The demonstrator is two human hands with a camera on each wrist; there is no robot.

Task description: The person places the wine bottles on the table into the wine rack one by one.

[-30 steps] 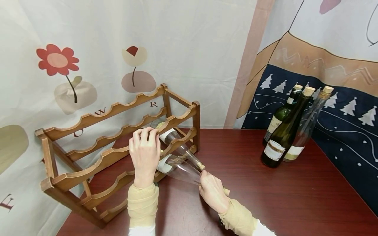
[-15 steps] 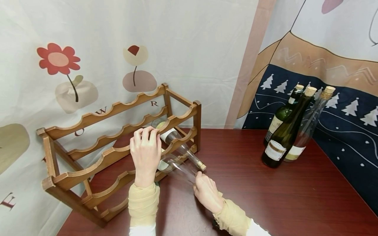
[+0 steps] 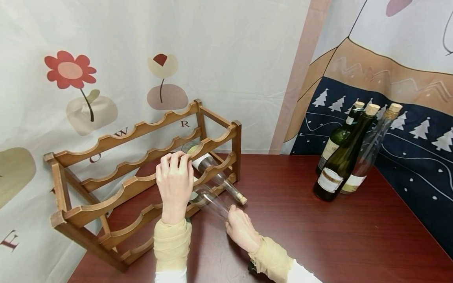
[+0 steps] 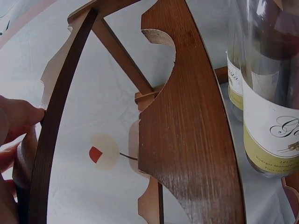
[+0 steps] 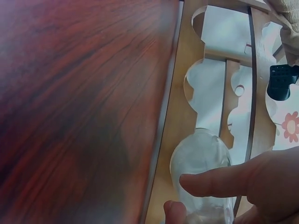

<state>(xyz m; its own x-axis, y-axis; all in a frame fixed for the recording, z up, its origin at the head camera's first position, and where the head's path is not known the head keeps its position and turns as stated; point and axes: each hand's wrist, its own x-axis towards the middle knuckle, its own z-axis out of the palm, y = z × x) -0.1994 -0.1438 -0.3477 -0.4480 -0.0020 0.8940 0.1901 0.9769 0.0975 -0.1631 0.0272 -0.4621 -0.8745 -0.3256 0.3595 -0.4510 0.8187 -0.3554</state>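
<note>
Sliding the clear, long-necked glass bottle [image 3: 212, 202] into the brown wooden rack [image 3: 132, 184], I have brought my right hand [image 3: 243, 230] closer to the frame; the cork that showed past my fist a second ago is now hidden, and less glass sticks out. I take that to mean the bottle sits deeper in the bottom row, though probably not fully home. My right fingers are curled round its neck. My left hand [image 3: 174, 184] has stayed put, fingers bent over the upper front rail and gripping it, I think to steady the rack.

Just beside my bottle, in the same row, lies a corked clear glass bottle with a white-and-yellow label [image 3: 223, 181]. Whether either holds liquid, I can't tell. Well apart, on the reddish-brown tabletop [image 3: 283, 204], stand three more corked ones: a tall dark-green glass bottle [image 3: 336, 173], a green one with a cream label [image 3: 340, 135] behind it, and a slim clear one [image 3: 366, 157]. Their contents I can't make out.
</note>
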